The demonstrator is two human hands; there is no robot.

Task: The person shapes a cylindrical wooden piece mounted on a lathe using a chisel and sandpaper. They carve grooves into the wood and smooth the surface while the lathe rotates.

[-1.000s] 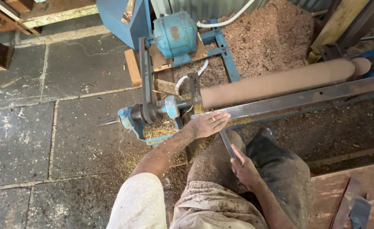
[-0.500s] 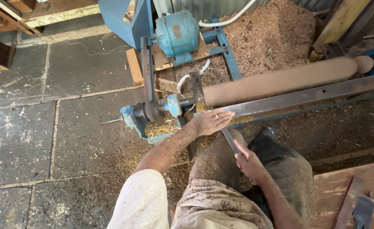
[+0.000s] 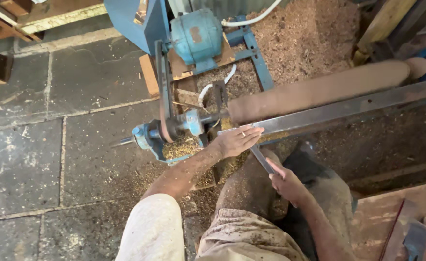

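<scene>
A long round wooden cylinder (image 3: pixel 319 89) is mounted on a blue wood lathe (image 3: pixel 174 130) and runs from the middle to the upper right. A flat metal tool rest bar (image 3: pixel 348 108) lies along its near side. My left hand (image 3: pixel 235 140) rests with fingers flat on the near end of that bar, pressing down on a metal chisel (image 3: pixel 261 158). My right hand (image 3: pixel 286 183) grips the chisel's lower end above my knee. The chisel's tip is hidden under my left hand.
A blue electric motor (image 3: pixel 196 36) with a drive belt (image 3: pixel 163 92) sits behind the lathe. Sawdust (image 3: pixel 309 34) is heaped at the upper right. Grey stone floor slabs (image 3: pixel 39 145) spread to the left. Metal tools (image 3: pixel 413 237) lie on a wooden board at the lower right.
The view has shifted slightly. Both hands keep their grip on the chisel at the bar's near end.
</scene>
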